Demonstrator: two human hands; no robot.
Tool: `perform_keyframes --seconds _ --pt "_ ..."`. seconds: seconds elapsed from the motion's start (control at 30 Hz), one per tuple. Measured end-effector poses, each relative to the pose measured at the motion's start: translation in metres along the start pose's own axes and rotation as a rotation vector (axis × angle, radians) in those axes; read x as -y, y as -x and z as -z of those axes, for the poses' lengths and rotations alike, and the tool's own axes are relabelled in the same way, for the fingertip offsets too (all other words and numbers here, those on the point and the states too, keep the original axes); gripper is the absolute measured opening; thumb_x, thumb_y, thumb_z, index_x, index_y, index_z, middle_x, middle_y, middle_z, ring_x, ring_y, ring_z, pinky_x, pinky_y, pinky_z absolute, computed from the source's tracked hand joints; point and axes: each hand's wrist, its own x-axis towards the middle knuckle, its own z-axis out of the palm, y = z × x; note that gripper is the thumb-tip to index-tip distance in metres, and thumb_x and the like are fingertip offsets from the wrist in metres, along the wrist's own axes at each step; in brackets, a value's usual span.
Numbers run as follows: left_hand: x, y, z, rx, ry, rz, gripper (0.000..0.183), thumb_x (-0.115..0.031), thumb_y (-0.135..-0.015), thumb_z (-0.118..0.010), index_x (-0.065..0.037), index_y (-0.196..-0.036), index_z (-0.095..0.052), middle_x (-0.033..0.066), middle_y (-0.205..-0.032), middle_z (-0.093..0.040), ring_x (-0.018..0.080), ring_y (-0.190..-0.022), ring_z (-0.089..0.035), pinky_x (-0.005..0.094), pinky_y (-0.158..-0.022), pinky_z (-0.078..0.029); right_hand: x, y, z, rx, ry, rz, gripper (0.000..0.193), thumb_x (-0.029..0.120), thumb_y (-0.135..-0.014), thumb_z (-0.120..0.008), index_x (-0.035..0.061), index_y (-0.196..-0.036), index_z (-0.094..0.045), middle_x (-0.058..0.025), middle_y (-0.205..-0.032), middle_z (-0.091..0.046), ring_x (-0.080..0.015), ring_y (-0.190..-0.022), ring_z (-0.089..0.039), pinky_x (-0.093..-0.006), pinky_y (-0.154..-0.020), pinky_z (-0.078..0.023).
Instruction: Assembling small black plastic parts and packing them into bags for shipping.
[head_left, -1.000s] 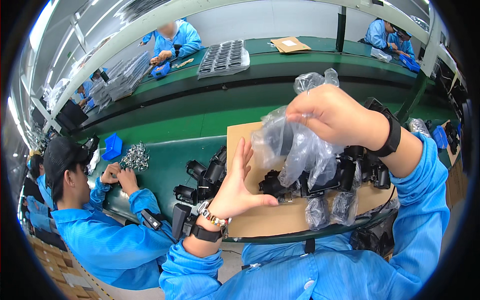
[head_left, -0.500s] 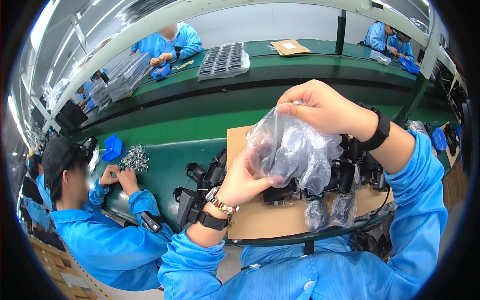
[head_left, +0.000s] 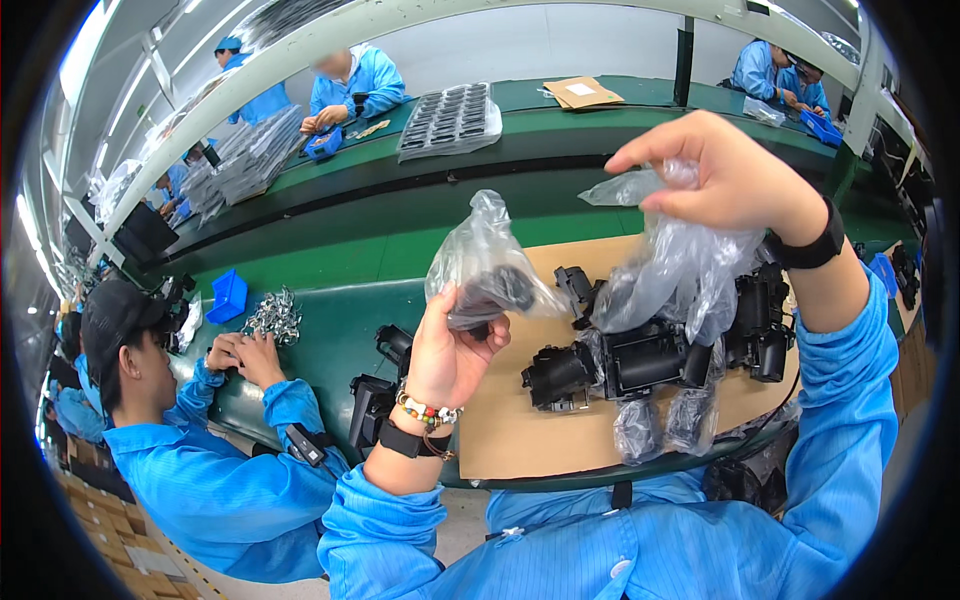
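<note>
My left hand (head_left: 455, 350) is closed round the lower part of a clear plastic bag (head_left: 485, 235) that has a black part (head_left: 500, 290) inside. To its right, my right hand (head_left: 730, 185) is raised, thumb and forefinger apart, with a bunch of clear plastic bags (head_left: 670, 265) hanging from it; its other fingers, partly hidden, seem to hold them. Below the bags, several black plastic housings (head_left: 645, 362) lie on a cardboard sheet (head_left: 520, 440). Two bagged black parts (head_left: 637, 430) rest at the sheet's near edge.
On the left, a co-worker (head_left: 200, 440) in blue handles small metal pieces (head_left: 275, 315) beside a blue bin (head_left: 227, 296). More black housings (head_left: 372, 400) lie between us. Across the green bench (head_left: 350, 310) is another bench with a tray of parts (head_left: 450, 120). A metal frame (head_left: 500, 25) crosses overhead.
My hands have moved apart. The left now holds a bag with the black part in it; the right has risen to the right with the other bags, uncovering the housings.
</note>
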Motion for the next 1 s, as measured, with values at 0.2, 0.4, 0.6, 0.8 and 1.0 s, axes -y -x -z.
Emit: perform_keyframes --seconds 0.2,0.4,0.6,0.8,1.0 --pt "0.003 -0.004 -0.015 -0.064 -0.068 0.087 0.051 -0.045 -0.095 -0.028 -0.005 -0.118 -0.051 0.0107 -0.1 -0.061 0.0208 -0.076 -0.058 0.032 -0.07 -0.049 0.005 -0.002 -0.038 0.123 -0.087 0.124 0.042 0.026 -0.077 -0.07 -0.004 -0.104 -0.062 -0.0203 -0.099 -0.065 -0.0314 -0.091 -0.063 -0.0349 -0.081 -0.05" --pt "0.007 -0.002 -0.028 0.038 -0.08 0.138 0.055 -0.047 -0.095 -0.027 -0.005 -0.127 -0.044 0.0141 -0.114 -0.059 0.0275 -0.101 -0.059 0.0392 -0.085 -0.05 0.017 -0.007 -0.073 0.028 -0.181 -0.026 0.03 0.024 -0.077 -0.069 -0.0014 -0.091 -0.065 -0.0194 -0.079 -0.064 -0.033 -0.073 -0.062 -0.0365 -0.066 -0.048" --pt "0.006 -0.001 -0.021 0.073 -0.078 0.111 0.055 -0.043 -0.093 -0.043 -0.009 -0.135 -0.035 0.0099 -0.134 -0.044 0.0257 -0.124 -0.043 0.0446 -0.099 -0.038 0.005 -0.011 -0.063 0.01 -0.288 0.034 0.014 0.012 -0.077 -0.067 -0.0016 -0.077 -0.064 -0.0103 -0.063 -0.059 -0.0125 -0.059 -0.052 -0.0276 -0.059 -0.044" --pt "0.022 -0.002 0.011 0.151 -0.959 -0.136 0.068 -0.018 -0.08 -0.069 0.003 -0.135 -0.033 0.0161 -0.132 -0.045 0.0244 -0.122 -0.044 0.0356 -0.103 -0.033 -0.01 0.004 -0.022 -0.377 -0.579 -0.071 0.005 0.008 -0.074 -0.061 0.0036 -0.073 -0.058 0.0054 -0.067 -0.052 -0.0034 -0.062 -0.048 -0.0203 -0.056 -0.04" --pt "0.008 0.015 -0.027 0.333 -1.786 -0.133 0.108 -0.05 -0.052 -0.082 -0.007 -0.138 -0.034 0.0324 -0.142 -0.022 0.0474 -0.133 -0.019 0.0498 -0.107 -0.022 0.0 0.086 0.053 -0.961 -0.438 -0.186 0.01 0.013 -0.087 -0.053 0.0063 -0.09 -0.046 -0.0004 -0.081 -0.046 -0.0081 -0.069 -0.049 -0.0196 -0.066 -0.044"
